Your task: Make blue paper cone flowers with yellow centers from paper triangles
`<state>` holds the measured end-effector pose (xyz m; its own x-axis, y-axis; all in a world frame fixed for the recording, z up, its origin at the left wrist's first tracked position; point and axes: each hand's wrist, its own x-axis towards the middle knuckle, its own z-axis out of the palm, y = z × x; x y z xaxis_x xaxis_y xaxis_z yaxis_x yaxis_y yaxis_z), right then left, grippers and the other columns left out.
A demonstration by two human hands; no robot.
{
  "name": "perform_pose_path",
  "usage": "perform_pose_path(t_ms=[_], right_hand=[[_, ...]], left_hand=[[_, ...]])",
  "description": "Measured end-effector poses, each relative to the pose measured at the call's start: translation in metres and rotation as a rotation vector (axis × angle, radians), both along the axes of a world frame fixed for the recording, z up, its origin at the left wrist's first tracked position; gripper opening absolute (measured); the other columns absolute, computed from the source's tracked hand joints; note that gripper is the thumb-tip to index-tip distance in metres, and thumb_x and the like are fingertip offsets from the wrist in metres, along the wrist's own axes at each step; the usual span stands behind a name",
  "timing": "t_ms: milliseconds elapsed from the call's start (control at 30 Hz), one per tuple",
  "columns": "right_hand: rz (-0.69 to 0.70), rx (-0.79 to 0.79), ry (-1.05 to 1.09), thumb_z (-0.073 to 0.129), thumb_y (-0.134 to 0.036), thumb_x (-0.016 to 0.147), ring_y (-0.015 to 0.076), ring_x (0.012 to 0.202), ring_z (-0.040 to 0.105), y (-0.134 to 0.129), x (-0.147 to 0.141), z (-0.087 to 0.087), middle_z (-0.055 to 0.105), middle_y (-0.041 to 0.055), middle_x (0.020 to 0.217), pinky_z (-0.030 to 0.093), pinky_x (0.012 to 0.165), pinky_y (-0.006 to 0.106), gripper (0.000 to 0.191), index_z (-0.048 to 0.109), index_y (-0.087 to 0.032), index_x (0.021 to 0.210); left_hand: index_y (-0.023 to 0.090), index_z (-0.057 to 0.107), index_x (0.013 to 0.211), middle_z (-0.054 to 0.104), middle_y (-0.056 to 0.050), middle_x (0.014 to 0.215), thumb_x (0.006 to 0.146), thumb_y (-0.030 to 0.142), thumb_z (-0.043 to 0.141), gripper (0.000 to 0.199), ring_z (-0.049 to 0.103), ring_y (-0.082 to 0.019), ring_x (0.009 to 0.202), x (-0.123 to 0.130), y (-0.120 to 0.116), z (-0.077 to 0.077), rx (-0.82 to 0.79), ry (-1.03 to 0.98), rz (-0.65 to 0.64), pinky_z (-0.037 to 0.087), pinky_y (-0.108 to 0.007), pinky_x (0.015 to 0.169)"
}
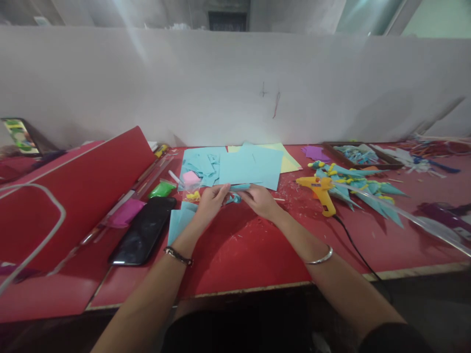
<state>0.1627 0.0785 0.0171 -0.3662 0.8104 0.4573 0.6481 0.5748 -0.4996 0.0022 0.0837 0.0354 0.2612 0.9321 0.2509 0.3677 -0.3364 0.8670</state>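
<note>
Littered red tabletop (250, 260), pale grey partition (184, 88) behind, both hands (212, 201) (260, 200) holding blue paper (240, 187) between them

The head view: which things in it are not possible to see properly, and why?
Head view: ends of the held blue paper, hidden by the left hand and right hand.
Head view: yellow glue gun; any lettering is too small to read.
Head view: purple object, blurred and cut off by the right edge.

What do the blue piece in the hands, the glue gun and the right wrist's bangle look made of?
Blue piece: probably matte paper, being thin and straight-edged. Glue gun: likely plastic, evenly yellow, moulded-looking. Bangle: seemingly polished metal, silvery and shiny.
</note>
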Motion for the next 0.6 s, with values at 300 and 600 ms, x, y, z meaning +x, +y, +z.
perform_pose_path(t_ms=[300, 600], right_hand=[[-0.023, 0.007, 0.144, 0.040, -0.032, 0.084, 0.0103, 0.051, 0.047, 0.0029, -0.0010, -0.0022, 0.053, -0.0005, 0.052, 0.032, 0.052, 0.022, 0.036, 0.056, -0.015, 0.057], [0.023, -0.003, 0.128, 0.039, -0.029, 0.085, 0.0102, 0.054, 0.046, 0.0002, -0.0031, -0.0001, 0.052, 0.0002, 0.055, 0.031, 0.054, 0.022, 0.035, 0.053, -0.015, 0.056]], left_hand=[[0.015, 0.047, 0.050, 0.041, 0.004, 0.044, 0.075, 0.041, 0.041, 0.036, 0.038, -0.008, 0.044, -0.0027, 0.0028, -0.0040, 0.097, 0.087, -0.050, 0.029, -0.021, 0.046], [0.014, 0.049, 0.048, 0.046, 0.002, 0.043, 0.081, 0.038, 0.034, 0.044, 0.043, -0.008, 0.045, -0.0050, 0.0023, -0.0060, 0.163, 0.235, -0.184, 0.031, -0.020, 0.048]])
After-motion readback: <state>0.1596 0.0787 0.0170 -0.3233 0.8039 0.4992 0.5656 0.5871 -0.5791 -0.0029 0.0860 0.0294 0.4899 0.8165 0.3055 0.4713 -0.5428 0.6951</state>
